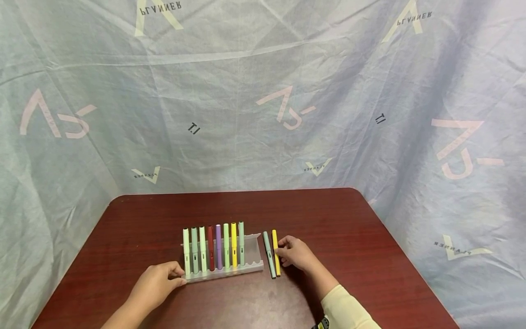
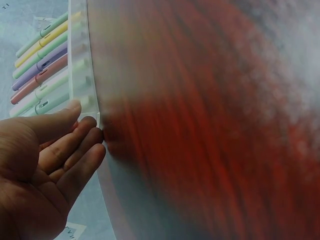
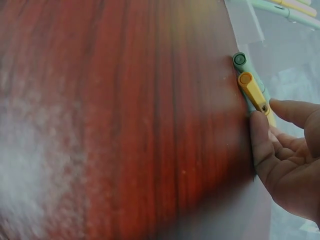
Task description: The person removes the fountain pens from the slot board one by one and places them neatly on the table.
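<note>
Fingers of the right hand (image 1: pixel 297 253) are close together, with the loose yellow pen (image 1: pixel 275 242) pinched between the thumb and fingertips. This pen is on the table (image 1: pixel 328 214), to the right of the rack, with its far end pointing away from the person. Just beside it, on its left, lies the loose gray-green pen (image 1: pixel 269 253), almost in line with it. I cannot tell if the yellow one is lifted a tiny bit.

Next comes the clear rack (image 1: pixel 251 249), near the two loose pens. Eight pens lean back in it, side by side, with their tops to the far side. From left to right they are a pale green pen (image 1: pixel 186 251), a gray-green one, another pale green one, a dark red pen (image 1: pixel 211 246), a purple pen (image 1: pixel 219 246), a light green one, a yellow one and one more gray-green one.

At the rack's near left corner, the left hand (image 1: pixel 154 283) holds the edge between its thumb and bent fingers.

A pale yellow sleeve (image 1: pixel 349 310) covers part of the right arm. Around the red-brown table hangs a wrinkly gray-white cloth (image 1: pixel 230 155) with letters and shapes on it.
</note>
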`<state>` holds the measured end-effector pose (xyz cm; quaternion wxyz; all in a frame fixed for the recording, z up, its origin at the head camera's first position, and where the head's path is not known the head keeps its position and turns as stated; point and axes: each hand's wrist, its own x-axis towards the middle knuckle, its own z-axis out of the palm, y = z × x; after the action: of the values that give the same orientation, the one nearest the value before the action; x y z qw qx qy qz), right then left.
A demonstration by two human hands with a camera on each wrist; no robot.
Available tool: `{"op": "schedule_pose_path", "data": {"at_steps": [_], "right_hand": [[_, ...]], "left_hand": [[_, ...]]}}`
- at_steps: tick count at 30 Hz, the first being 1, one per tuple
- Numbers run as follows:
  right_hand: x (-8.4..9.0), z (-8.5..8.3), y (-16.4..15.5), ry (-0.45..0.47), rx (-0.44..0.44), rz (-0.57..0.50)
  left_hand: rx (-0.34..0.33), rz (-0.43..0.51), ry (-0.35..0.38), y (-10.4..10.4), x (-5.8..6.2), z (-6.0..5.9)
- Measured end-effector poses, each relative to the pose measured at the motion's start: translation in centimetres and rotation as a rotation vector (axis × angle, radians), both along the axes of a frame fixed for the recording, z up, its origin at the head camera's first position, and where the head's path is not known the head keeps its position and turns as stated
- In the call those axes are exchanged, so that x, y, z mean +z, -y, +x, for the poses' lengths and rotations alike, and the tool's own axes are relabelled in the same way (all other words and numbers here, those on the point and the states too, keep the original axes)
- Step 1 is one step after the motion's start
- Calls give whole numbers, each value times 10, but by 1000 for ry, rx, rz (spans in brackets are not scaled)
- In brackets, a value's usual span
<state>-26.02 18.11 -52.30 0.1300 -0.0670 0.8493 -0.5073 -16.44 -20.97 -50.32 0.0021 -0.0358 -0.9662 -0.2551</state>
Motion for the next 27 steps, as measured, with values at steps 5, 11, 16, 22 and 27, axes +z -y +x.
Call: {"op": "schedule_pose_path", "data": {"at_steps": [5,11,16,22,27], "right_hand": [[-1,-1,1,-2,-10,-11],[-4,-3,1,11,-27,-51],[-1,-6,2,-40,-65,-53],[22,-2,16,-127,-34,-82],[37,6,33,-78,85,-184]], "left_hand": [[3,6,13,1,0,0],[7,8,18,1,0,0],[6,13,17,1,0,0],[12,9,16,1,1,1],[10,11,8,0,1,1]]}}
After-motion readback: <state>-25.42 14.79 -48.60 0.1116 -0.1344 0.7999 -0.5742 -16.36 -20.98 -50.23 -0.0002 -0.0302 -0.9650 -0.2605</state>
